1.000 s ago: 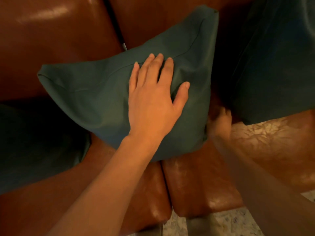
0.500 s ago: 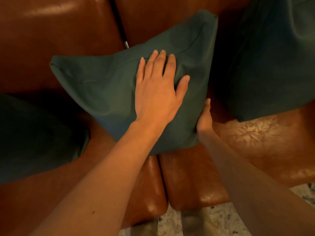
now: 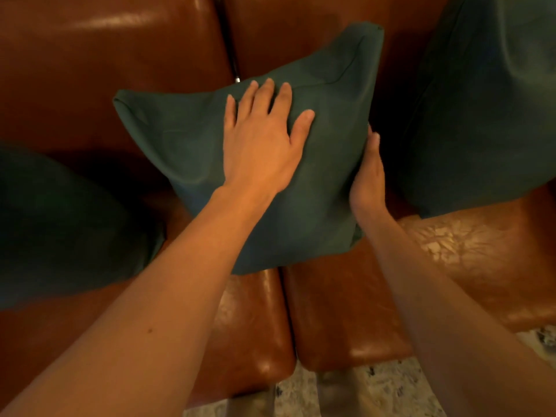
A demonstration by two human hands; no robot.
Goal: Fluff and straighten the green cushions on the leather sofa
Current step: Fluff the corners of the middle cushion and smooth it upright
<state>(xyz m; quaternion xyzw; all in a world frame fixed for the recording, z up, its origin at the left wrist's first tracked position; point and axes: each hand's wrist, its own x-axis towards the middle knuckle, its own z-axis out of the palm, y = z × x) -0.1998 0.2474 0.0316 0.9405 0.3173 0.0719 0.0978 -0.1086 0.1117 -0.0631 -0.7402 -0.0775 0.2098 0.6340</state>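
While the left hand [image 3: 258, 145] lies flat on the front face of the middle green cushion [image 3: 319, 152], fingers straight and spread, palm pressing into the fabric, the right hand [image 3: 368, 176] comes in against that cushion's right edge. Its thumb runs up along the side seam; the fingers are tucked behind the cushion, out of sight, so whether they curl round the back I cannot tell. The cushion stands tilted on the brown leather sofa [image 3: 346, 320], leaning on the backrest right over the gap between two seat pads, its upper right corner poking high, its upper left corner drooping lower. Off to the right, a second green cushion [image 3: 487, 115] leans against the backrest, just beside the right hand. Down on the left, a third green cushion [image 3: 66, 224] sits in shadow on the seat. Below the sofa's front edge shows a strip of pale speckled floor [image 3: 376, 392].
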